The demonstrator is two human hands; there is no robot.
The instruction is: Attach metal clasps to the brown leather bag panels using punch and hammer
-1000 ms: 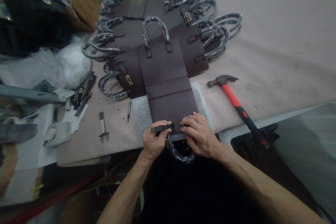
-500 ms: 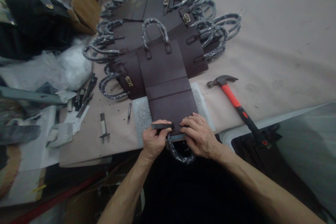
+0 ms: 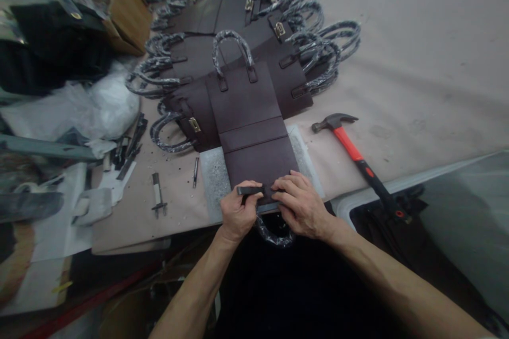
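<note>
A dark brown leather bag panel [image 3: 254, 156] lies lengthwise before me on a speckled stone slab [image 3: 213, 172], with a plastic-wrapped handle at each end. The near handle [image 3: 276, 238] hangs over the table edge between my hands. My left hand [image 3: 237, 218] is closed, pinching a dark, narrow, bar-like piece [image 3: 249, 190] sideways over the panel's near end; its exact kind is unclear. Curled fingers of my right hand [image 3: 303, 206] press on the panel just right of that piece, with the thumb at the near edge. What lies under those fingertips is hidden.
More brown bag panels [image 3: 246, 37] with wrapped handles are piled behind. A claw hammer [image 3: 350, 145] lies at right, its grip past the table edge. At left are a pronged punch [image 3: 157, 194], a thin metal rod [image 3: 195, 172], plastic bags [image 3: 115, 98] and a cardboard box [image 3: 127, 13].
My left hand and the dark piece have shifted slightly right, closer to my right hand. My right hand stays almost still on the panel. The whole view has moved a little.
</note>
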